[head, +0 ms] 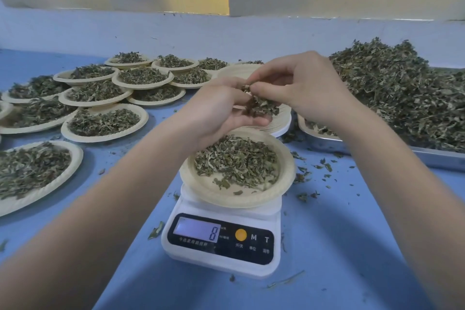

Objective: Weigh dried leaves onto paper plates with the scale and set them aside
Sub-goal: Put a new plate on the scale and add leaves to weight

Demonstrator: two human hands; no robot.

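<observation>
You are in the middle of one weighing, and much of the work looks already done; toward the left edge of the blue bench (352, 246) lie many filled plates (141, 78), some overlapping each other, each with its portion of dried leaves; these I judge to be weighed and set aside.

The scale (222, 241) stands near the middle of the bench, close to you; on it sits the paper plate (286, 171) with a layer of leaves (236, 161) in its middle; the display (196, 230) shows an 8, though whether a second digit is hidden by the glare I cannot say for sure.

Your left hand (221, 111) is cupped above the far rim of this plate, fingers curled round a small clump of leaves (261, 106); your right hand (299, 83) pinches at the top of the same clump with thumb and fingertips; so both hands are gripping leaves, not free.

Behind the scale a stack of empty plates (279, 121) waits, and at the right edge of the bench the metal tray (437, 158) carries a big heap of loose leaves (402, 93); so I judge that many portions remain.

For this plate, it seems you are adding small pinches until the target weight, which I do not know; after that the plate must go to the others at the left.
</observation>
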